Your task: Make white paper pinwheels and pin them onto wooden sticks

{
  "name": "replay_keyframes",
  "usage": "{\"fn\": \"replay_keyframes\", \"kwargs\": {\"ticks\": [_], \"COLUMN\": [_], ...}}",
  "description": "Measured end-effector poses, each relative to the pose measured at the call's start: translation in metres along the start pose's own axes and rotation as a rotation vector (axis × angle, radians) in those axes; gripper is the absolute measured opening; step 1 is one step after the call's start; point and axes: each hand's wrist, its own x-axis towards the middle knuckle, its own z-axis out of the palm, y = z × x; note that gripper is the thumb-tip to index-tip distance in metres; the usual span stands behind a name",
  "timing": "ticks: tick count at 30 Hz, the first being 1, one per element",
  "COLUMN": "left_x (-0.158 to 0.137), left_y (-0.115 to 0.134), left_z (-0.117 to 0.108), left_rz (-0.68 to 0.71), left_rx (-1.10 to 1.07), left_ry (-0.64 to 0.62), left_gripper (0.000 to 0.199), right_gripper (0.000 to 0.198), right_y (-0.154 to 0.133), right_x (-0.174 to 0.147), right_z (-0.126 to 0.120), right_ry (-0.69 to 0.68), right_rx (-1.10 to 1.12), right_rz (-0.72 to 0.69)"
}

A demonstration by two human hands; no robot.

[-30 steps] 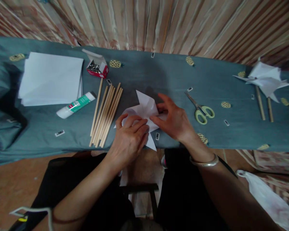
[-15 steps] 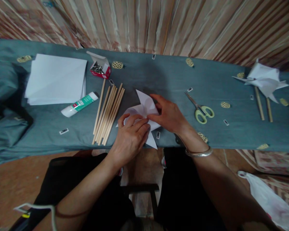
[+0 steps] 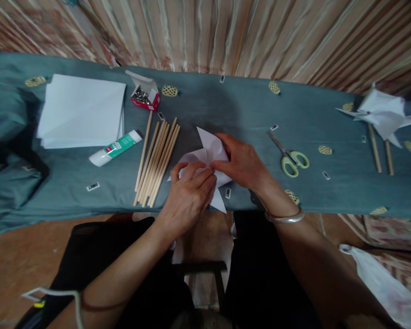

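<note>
A white paper pinwheel [image 3: 210, 142] lies at the table's front edge, its pointed blades spread out and its centre partly covered by fingers. My left hand [image 3: 191, 192] rests over its near-left side, fingers bent and pressing on the paper close to the middle. From the right, my right hand [image 3: 241, 162] grips a folded blade, with thumb by the centre and fingers behind the paper. To the left of the pinwheel lie several wooden sticks [image 3: 157, 164]. A pair of scissors with green handles [image 3: 287, 155] lies to the right.
A stack of white paper [image 3: 84, 109] lies at the left, with a glue tube [image 3: 116, 148] by its corner. An open red box of metal pins [image 3: 145, 96] stands behind the sticks. Finished-looking pinwheels on sticks [image 3: 380, 114] lie far right. A pleated curtain [image 3: 205, 36] hangs behind the table.
The whole view has shifted slightly, so things appear a little further right. Both hands keep the same hold on the pinwheel.
</note>
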Motion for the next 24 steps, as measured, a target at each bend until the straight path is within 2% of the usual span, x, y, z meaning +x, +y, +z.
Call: {"fn": "replay_keyframes", "kwargs": {"ticks": [9, 24], "left_x": [0.0003, -0.0001], "left_y": [0.0012, 0.001], "left_z": [-0.0005, -0.0032], "left_rz": [-0.03, -0.027], "left_rx": [0.073, 0.082], "left_ry": [-0.009, -0.021], "left_gripper": [0.018, 0.018], "right_gripper": [0.061, 0.058], "right_y": [-0.0014, 0.003], "right_x": [-0.0019, 0.0001], "right_z": [0.0049, 0.0017], "right_ry": [0.007, -0.044], "right_rx": [-0.059, 0.049], "right_rz": [-0.021, -0.093]}}
